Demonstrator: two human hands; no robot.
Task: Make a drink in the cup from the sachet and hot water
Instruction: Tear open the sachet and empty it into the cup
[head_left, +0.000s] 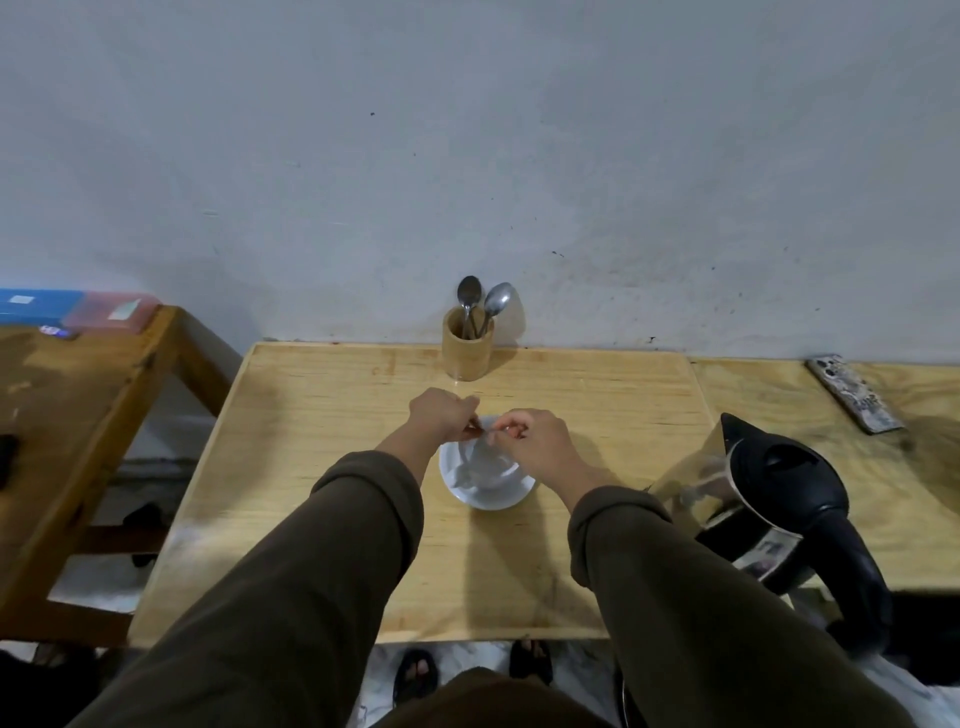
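Observation:
A white cup (485, 465) stands on a white saucer (498, 498) in the middle of the light wooden table (322, 467). Both hands hover just above the cup's far rim. My left hand (441, 413) and my right hand (537, 441) pinch the two ends of a small sachet (485, 429) between their fingertips. The sachet is mostly hidden and blurred. A steel and black electric kettle (774, 499) sits at the table's right edge, its lid shut.
A bamboo holder (466, 347) with two metal spoons (483, 304) stands at the back against the wall. A darker wooden table (57, 415) with coloured boxes is on the left. A patterned flat object (854, 392) lies on the right board.

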